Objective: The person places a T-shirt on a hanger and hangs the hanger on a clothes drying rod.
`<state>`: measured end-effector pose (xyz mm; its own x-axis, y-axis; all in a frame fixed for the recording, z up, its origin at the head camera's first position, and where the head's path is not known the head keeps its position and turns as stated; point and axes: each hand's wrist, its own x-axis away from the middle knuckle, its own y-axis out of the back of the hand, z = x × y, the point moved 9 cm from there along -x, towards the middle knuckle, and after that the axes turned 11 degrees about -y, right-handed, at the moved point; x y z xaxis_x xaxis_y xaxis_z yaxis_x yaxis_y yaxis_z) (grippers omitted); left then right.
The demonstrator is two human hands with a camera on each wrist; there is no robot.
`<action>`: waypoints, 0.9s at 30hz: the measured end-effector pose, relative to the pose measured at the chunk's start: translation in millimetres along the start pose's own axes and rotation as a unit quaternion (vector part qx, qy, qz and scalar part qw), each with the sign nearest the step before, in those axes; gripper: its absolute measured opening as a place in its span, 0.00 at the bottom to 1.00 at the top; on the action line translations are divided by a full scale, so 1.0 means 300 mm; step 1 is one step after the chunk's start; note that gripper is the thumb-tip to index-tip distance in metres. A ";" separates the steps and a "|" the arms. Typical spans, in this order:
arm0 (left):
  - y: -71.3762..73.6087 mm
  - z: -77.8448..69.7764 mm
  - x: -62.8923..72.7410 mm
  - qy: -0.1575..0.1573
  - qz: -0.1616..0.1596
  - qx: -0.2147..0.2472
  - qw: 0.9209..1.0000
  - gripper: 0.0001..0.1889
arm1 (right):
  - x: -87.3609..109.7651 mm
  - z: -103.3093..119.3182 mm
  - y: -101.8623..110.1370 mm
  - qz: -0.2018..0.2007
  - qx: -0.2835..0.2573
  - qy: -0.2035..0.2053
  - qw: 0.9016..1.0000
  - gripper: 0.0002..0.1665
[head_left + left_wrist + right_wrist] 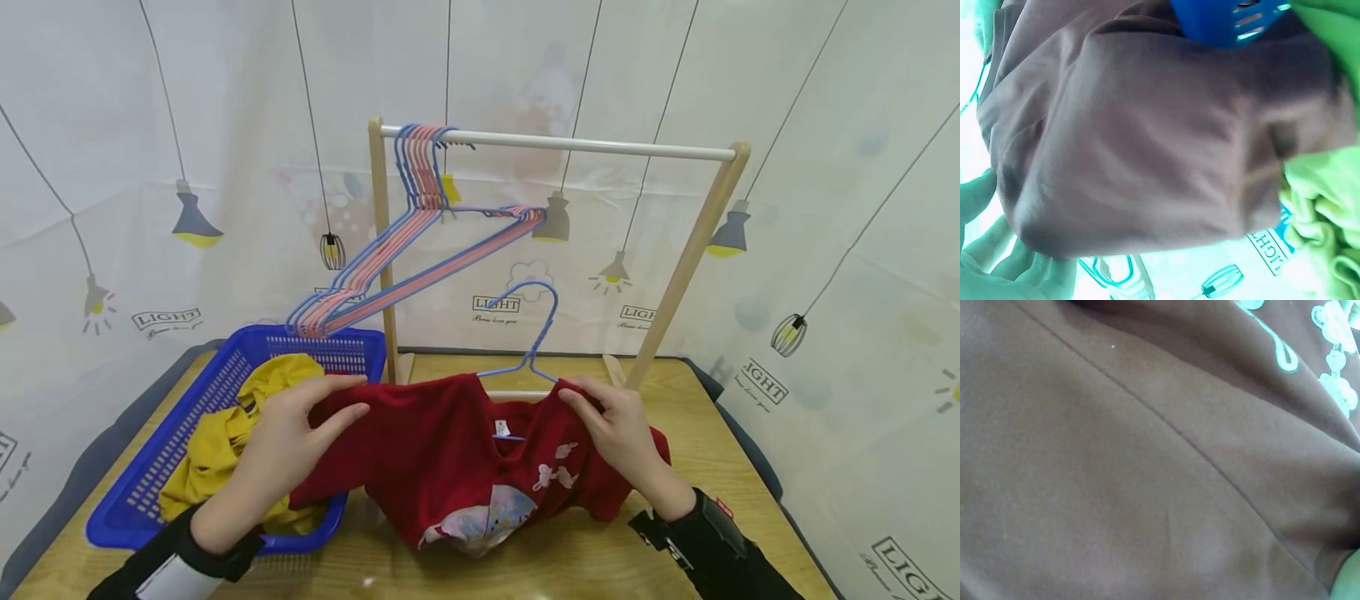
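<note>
A red short-sleeved shirt [442, 442] with a pale printed front and small rabbit figures is spread over a blue wire hanger [542, 333]. The hanger's hook rises out of the neckline; most of its lower part is hidden inside the cloth. My right hand [618, 425] pinches the shirt near the collar on the right, beside the hanger's shoulder. My left hand [288, 437] is at the left shoulder and sleeve, thumb and fingers apart and fairly straight, touching the cloth. In the left wrist view the fingers [1019, 272] lie partly behind the fabric. Cloth fills the right wrist view.
On the left, a blue plastic basket [120, 517] holds yellow clothing [206, 454]. Behind stands a wooden rack with a white rail [600, 145]; several blue and pink hangers [416, 225] hang at its left end, reaching over the basket. All rests on a wooden table [697, 483].
</note>
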<state>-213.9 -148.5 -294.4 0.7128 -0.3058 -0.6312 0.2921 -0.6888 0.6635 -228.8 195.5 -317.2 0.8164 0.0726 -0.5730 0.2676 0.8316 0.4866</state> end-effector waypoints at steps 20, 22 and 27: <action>0.094 0.050 0.041 0.027 -0.052 -0.068 0.996 0.05 | 0.007 -0.040 0.035 -0.027 -0.004 -0.018 0.999 0.09; 0.100 0.061 0.045 0.036 -0.051 -0.073 0.995 0.05 | 0.008 -0.044 0.043 -0.032 -0.006 -0.019 0.999 0.09; 0.110 0.089 0.058 0.052 -0.047 -0.086 0.994 0.05 | 0.008 -0.050 0.060 -0.043 -0.005 -0.017 0.999 0.10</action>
<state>-208.9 -193.8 -294.2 0.7370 -0.1698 -0.6542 0.4588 -0.5851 0.6687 -229.8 218.8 -319.8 0.8077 -0.0173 -0.5893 0.3317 0.8397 0.4299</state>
